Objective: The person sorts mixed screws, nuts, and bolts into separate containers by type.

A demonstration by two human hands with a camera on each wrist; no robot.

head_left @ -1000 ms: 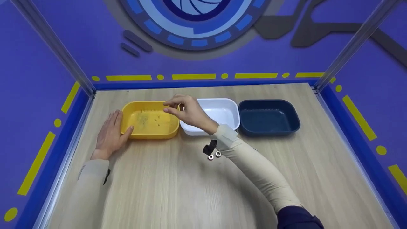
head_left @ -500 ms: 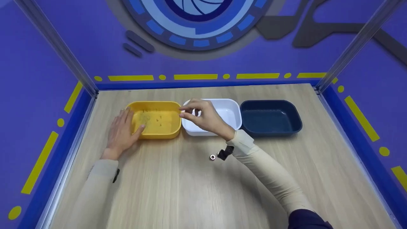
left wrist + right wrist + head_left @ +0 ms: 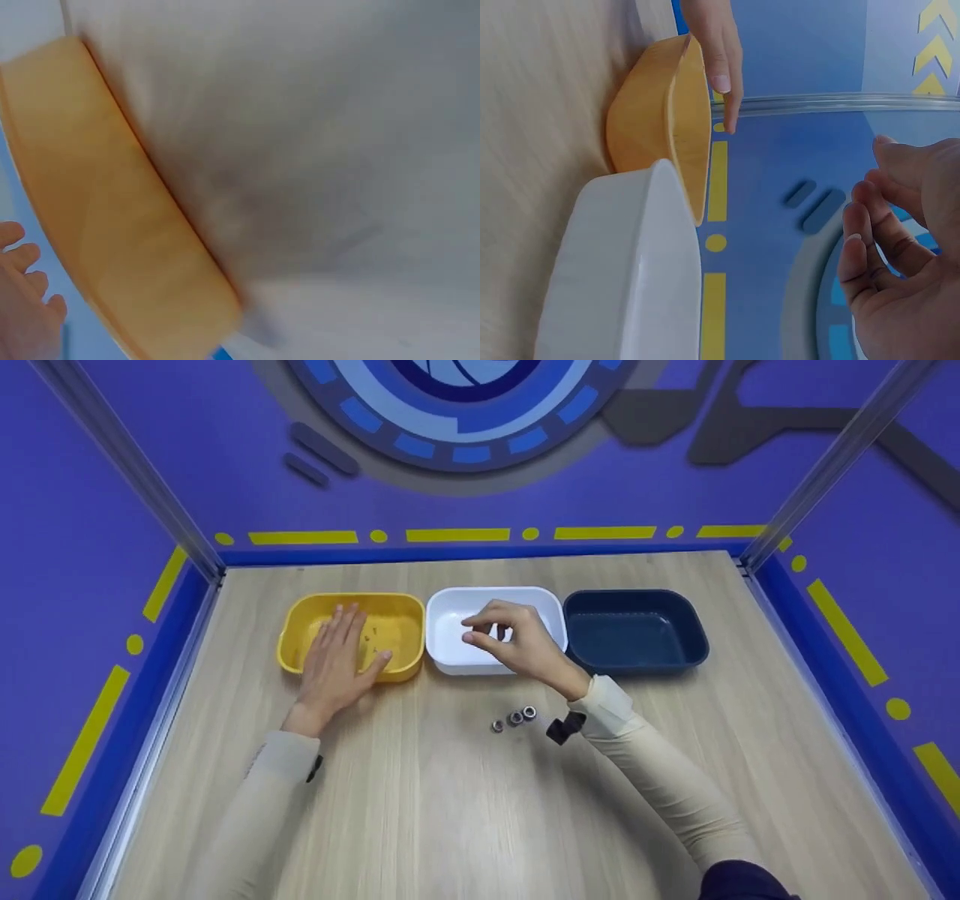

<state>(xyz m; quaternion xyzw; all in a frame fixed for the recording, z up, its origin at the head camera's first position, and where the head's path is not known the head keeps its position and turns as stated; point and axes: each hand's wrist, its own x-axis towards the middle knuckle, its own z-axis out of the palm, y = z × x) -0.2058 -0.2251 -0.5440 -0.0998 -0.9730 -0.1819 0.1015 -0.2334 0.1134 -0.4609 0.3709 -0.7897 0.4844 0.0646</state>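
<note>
Three trays stand in a row in the head view: a yellow tray (image 3: 296,622), a white tray (image 3: 450,600) and a dark blue tray (image 3: 637,634). My left hand (image 3: 337,656) lies flat over the yellow tray's front rim, fingers straight and reaching inside. My right hand (image 3: 469,630) hovers above the white tray with thumb and fingers loosely curled and slightly apart. The right wrist view shows the right hand (image 3: 870,172) with nothing between its fingers, beside the white tray (image 3: 622,277) and the yellow tray (image 3: 649,127). In the left wrist view the yellow tray (image 3: 97,225) is blurred.
Three small metal nuts (image 3: 514,718) lie together on the wooden table (image 3: 450,810), just in front of the white tray and near my right wrist. Purple walls with metal posts enclose the table on three sides.
My right hand travelled from over the yellow tray rightwards to over the white tray. My left hand slid from the yellow tray's left side onto the tray. A third nut came into sight.
</note>
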